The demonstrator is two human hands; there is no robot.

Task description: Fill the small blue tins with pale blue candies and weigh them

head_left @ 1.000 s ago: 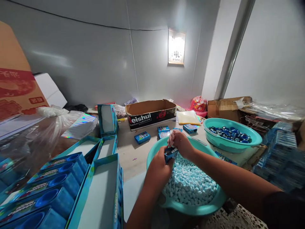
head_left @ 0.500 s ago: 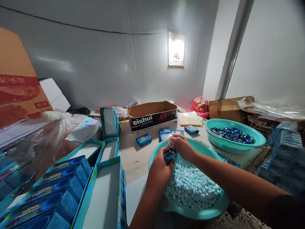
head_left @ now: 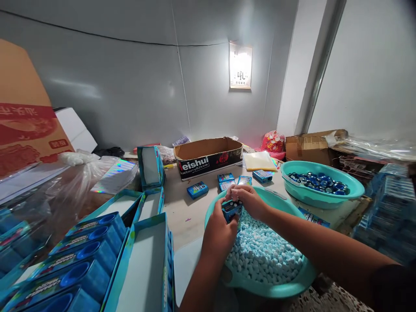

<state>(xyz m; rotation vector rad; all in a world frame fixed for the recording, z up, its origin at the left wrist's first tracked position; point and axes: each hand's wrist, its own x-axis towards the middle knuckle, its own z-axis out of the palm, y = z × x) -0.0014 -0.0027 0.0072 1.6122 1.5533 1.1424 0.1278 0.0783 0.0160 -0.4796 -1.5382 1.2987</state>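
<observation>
My left hand [head_left: 221,232] is wrapped around a small blue printed carton [head_left: 231,209], held upright with its opening at the top. Over that opening my right hand [head_left: 247,198] is closed, its fingertips pressed together at the rim. A few white candies [head_left: 236,202] show between those fingers and the carton; the rest of what the fingers hold is hidden. Both hands are above the near-left part of a turquoise basin [head_left: 307,284], which holds a heap of pale blue and white candies [head_left: 263,255].
Several blue cartons [head_left: 197,190] lie behind the basin. A second turquoise basin [head_left: 302,197] with shiny dark blue round pieces [head_left: 320,183] stands right. Trays [head_left: 143,264] and cartons with round openings [head_left: 76,273] fill the left. An open cardboard box [head_left: 208,164] stands at the back.
My right fingers have dropped closer over the carton's opening. Fewer white candies show between the fingers and the carton than before. My left hand keeps its hold.
</observation>
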